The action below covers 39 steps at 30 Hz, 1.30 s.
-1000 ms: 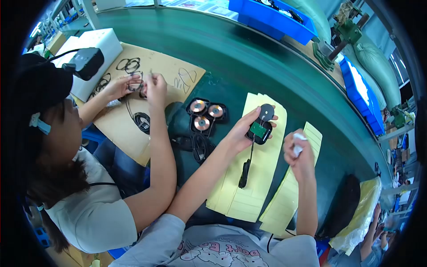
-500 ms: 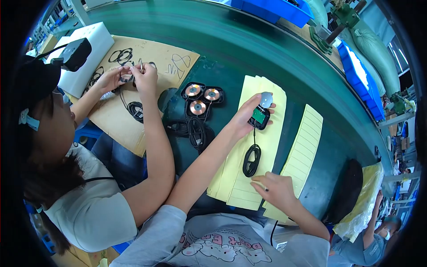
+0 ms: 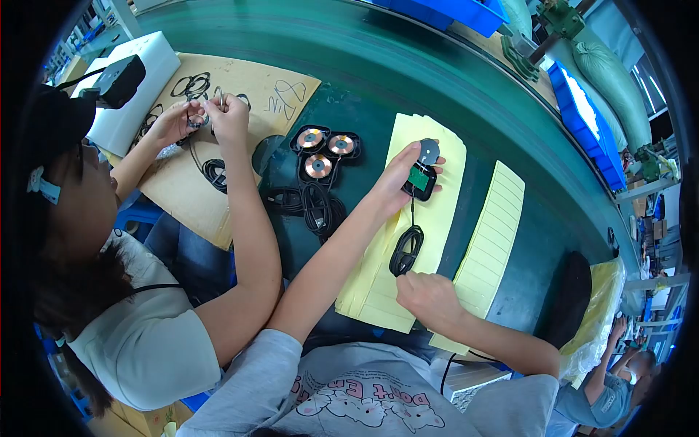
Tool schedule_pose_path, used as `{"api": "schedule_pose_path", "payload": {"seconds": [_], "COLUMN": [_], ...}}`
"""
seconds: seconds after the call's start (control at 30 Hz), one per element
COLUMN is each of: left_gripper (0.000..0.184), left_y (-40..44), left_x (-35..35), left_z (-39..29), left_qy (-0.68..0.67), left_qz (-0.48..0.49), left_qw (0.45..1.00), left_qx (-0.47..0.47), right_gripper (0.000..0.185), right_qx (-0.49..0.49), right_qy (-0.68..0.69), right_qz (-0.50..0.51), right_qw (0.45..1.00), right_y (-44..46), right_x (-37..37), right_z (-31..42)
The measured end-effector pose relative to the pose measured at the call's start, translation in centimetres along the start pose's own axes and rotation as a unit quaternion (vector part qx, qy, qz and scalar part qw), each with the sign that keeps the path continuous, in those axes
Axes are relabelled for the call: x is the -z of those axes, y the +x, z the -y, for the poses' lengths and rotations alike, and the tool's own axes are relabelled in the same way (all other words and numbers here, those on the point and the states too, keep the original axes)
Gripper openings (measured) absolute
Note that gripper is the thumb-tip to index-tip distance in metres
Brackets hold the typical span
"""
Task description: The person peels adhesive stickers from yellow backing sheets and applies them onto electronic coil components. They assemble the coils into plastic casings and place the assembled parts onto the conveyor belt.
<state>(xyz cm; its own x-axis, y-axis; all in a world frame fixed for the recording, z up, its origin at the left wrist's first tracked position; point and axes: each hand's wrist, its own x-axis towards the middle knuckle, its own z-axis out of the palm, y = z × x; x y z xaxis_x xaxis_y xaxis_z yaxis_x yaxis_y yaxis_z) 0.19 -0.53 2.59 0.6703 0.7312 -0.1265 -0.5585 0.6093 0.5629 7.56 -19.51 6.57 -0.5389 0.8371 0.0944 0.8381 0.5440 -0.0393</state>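
My left hand (image 3: 399,175) holds a small black case (image 3: 429,191) with a green circuit board (image 3: 418,178) inside and a round grey disc (image 3: 429,151) above it. A cable runs from the case down to a coiled black bundle (image 3: 406,250) over yellow sheets (image 3: 378,291). My right hand (image 3: 429,297) is closed at the lower end of that coil; whatever its fingers hold is hidden. Left of my left hand, black cases with copper coils (image 3: 318,166) lie on the green table (image 3: 349,102), with bundled black cables (image 3: 318,207) below them.
At the left, a co-worker's hands (image 3: 178,122) handle a thin black cable above cardboard (image 3: 255,80). More ruled yellow sheets (image 3: 495,233) lie to the right. Blue bins (image 3: 591,131) stand beyond the table. A black object (image 3: 571,298) and clear plastic (image 3: 601,306) are at the right.
My right hand has come down and left to the coil's lower end, and the white item seen in it earlier no longer shows. My left hand still holds the case. The whole view has shifted slightly.
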Motion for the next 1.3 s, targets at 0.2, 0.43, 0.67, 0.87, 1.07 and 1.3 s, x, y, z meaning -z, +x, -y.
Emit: {"api": "schedule_pose_path", "payload": {"seconds": [0.2,0.43,0.67,0.87,1.07,1.3], "left_gripper": [0.04,0.037,0.041,0.051,0.053,0.05], "left_y": [-0.1,-1.4,-4.4,-15.2,-17.9,-18.8], "left_x": [0.3,0.2,-3.1,-8.7,-1.8,0.3], "left_z": [-0.4,-4.3,-5.4,-6.7,-0.3,1.8], "left_qy": [-0.061,-0.412,-0.323,-0.096,-0.062,-0.055], "left_qz": [0.004,0.181,0.166,0.168,-0.043,-0.088], "left_qw": [0.998,0.89,0.931,0.981,0.986,0.984], "left_qx": [-0.027,-0.067,0.033,0.03,0.147,0.143], "right_gripper": [0.015,0.015,0.015,0.014,0.016,0.013], "right_qx": [-0.202,-0.261,-0.2,-0.189,-0.139,-0.177], "right_qy": [0.312,0.431,0.319,0.33,0.284,0.324], "right_qz": [0.009,0.076,0.069,0.024,0.057,0.059], "right_qw": [0.928,0.86,0.924,0.925,0.947,0.928], "right_y": [-0.9,-0.6,-0.2,-0.4,-0.2,-0.2], "right_x": [-0.6,0.4,0.2,0.1,-0.1,0.1], "right_z": [-1.9,-2.9,-2.9,-2.7,-2.9,-2.6]}}
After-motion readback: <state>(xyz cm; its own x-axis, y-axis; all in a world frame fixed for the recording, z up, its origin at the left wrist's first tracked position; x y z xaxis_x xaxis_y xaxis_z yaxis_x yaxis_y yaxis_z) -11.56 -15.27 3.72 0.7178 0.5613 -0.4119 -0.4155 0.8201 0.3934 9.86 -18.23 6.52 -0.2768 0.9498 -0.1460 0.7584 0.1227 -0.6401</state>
